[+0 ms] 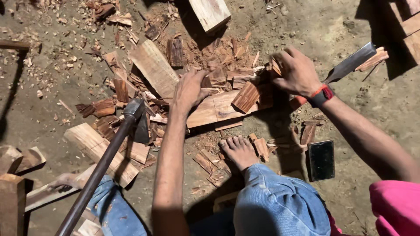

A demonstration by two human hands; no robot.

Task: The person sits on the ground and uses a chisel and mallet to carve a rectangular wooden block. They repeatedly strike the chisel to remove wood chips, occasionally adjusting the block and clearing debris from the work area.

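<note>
My left hand (191, 89) reaches down onto a flat wooden board (218, 109) lying on the dirt, fingers closed around reddish wood pieces at its top edge. My right hand (296, 72), with a dark and red band at the wrist, grips a small wood chunk (275, 65) at the board's right end. A loose reddish wood block (246, 97) rests on the board between the hands. My bare foot (238, 150) sits just below the board.
An adze-like tool with a long dark handle (103, 168) leans over my left knee. A wide steel chisel (350, 64) lies beside my right wrist, a dark phone (321, 160) on the ground. Planks (155, 70) and wood chips litter the dirt.
</note>
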